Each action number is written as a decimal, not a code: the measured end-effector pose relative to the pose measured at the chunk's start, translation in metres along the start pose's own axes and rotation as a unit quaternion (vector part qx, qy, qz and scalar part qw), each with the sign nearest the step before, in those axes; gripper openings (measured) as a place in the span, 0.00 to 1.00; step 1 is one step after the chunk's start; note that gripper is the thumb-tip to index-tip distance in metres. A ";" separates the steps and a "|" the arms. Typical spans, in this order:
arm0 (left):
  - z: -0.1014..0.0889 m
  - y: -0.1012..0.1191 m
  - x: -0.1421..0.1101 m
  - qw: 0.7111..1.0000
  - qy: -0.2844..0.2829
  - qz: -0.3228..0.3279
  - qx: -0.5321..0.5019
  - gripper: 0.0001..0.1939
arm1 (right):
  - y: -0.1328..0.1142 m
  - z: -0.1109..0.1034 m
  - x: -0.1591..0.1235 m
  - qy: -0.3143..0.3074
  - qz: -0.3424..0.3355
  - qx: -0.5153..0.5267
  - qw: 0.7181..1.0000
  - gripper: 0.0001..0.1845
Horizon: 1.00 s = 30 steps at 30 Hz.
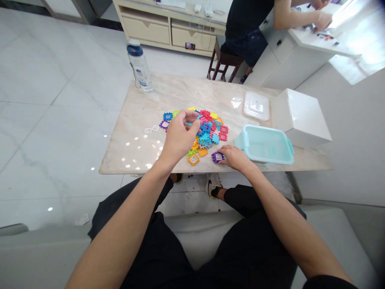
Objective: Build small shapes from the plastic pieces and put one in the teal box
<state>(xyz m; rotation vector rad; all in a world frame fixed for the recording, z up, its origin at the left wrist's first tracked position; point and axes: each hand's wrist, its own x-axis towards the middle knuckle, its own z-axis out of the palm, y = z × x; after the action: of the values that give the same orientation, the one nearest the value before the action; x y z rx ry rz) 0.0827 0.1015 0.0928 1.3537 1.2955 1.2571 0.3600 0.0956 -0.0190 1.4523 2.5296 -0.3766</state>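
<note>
A heap of colourful interlocking plastic blocks (206, 128) lies mid-table, in red, blue, yellow, orange and green. Over its left side hovers my left hand (181, 134), fingers curved and apart from the thumb, with nothing visible in them. My right hand (236, 157) grips a purple block (218, 157) with a white window insert, near the table's front edge. Close to it, an orange block (193, 159) with a white window lies at the front of the heap. Left of the heap are a purple block (164, 124) and two loose white window pieces (151, 129).
A pale turquoise bin (267, 160) stands right of my right hand. Behind it are a clear lid (256, 106) and a white box (303, 116). A water bottle (140, 68) stands at the table's far left corner. Another person (249, 28) works at a desk beyond.
</note>
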 end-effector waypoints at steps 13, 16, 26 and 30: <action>-0.056 0.015 -0.061 0.955 0.066 0.085 0.277 0.13 | -0.038 -0.034 -0.048 0.235 -0.021 0.078 0.969 0.28; -0.076 0.001 -0.132 0.905 0.075 0.065 0.414 0.14 | -0.050 -0.033 -0.098 0.299 0.015 0.066 0.952 0.24; -0.065 -0.035 -0.249 0.897 0.066 0.104 0.425 0.29 | -0.134 0.017 -0.177 0.357 0.189 0.103 0.909 0.14; -0.044 -0.030 -0.246 0.879 0.048 0.138 0.454 0.28 | -0.157 0.008 -0.158 0.343 0.189 0.117 0.912 0.12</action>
<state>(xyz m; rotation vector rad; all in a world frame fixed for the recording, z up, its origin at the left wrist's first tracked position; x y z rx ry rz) 0.0469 -0.1430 0.0442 2.2071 1.9367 0.8954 0.3031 -0.1122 0.0392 2.4793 2.6333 -0.1079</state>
